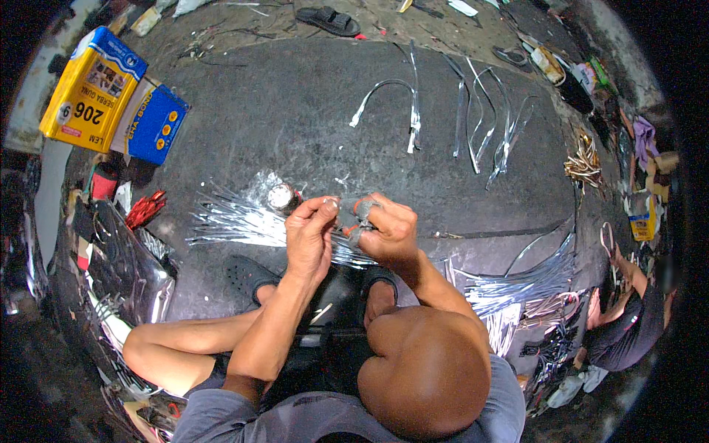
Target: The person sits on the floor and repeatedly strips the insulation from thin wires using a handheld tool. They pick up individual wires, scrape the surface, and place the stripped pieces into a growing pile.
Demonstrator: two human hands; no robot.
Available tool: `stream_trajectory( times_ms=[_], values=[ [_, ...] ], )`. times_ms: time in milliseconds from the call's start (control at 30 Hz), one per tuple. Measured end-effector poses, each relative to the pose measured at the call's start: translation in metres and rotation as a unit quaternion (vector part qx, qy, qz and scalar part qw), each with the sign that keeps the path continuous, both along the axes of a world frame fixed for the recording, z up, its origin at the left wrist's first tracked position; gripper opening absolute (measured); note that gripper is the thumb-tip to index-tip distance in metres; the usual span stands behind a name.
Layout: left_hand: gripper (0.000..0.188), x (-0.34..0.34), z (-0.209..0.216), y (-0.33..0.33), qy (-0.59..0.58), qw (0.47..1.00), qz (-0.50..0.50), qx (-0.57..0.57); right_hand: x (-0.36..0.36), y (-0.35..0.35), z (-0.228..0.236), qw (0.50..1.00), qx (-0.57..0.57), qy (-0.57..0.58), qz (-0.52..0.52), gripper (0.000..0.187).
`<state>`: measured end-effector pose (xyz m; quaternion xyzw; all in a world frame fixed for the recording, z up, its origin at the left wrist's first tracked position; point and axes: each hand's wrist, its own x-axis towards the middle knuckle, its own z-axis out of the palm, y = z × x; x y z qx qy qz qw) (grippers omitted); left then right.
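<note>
My left hand (310,235) is closed in a pinch, thumb against fingertips. What sits in the pinch is too small to name. My right hand (391,230) is curled into a grip just to the right of it. Grey and orange-red bits show at its fingers; I cannot tell whether they are a tool or finger wraps. Below and left of my hands lies a fanned bundle of shiny silver strips (235,220). A small round can with a white, crusted top (281,196) stands beside my left hand, at the bundle's far edge.
Loose silver strips (413,111) lie ahead on the dark mat. A larger strip bundle (517,284) is at the right, near another person's arm (629,273). Yellow and blue tins (96,88) stand far left, with red strips (145,210) below. A sandal (329,21) lies at the back.
</note>
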<state>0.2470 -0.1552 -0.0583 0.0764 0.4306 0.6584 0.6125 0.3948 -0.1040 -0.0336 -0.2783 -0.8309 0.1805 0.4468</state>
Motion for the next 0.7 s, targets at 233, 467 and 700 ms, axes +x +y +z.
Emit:
stream_trajectory(
  times_ms=[233, 467, 700],
  values=[
    [0.008, -0.051, 0.007, 0.001, 0.031, 0.998, 0.044, -0.027, 0.004, -0.016, -0.006, 0.992, -0.102, -0.015, 0.070, 0.027],
    [0.008, -0.201, -0.055, 0.005, 0.081, 0.973, 0.144, -0.158, 0.031, -0.047, -0.052, 0.980, -0.150, -0.065, 0.109, 0.023],
    [0.020, -0.339, -0.165, -0.030, 0.130, 0.946, 0.220, -0.201, 0.088, -0.076, -0.091, 0.942, -0.279, -0.117, 0.144, 0.024]
  ],
)
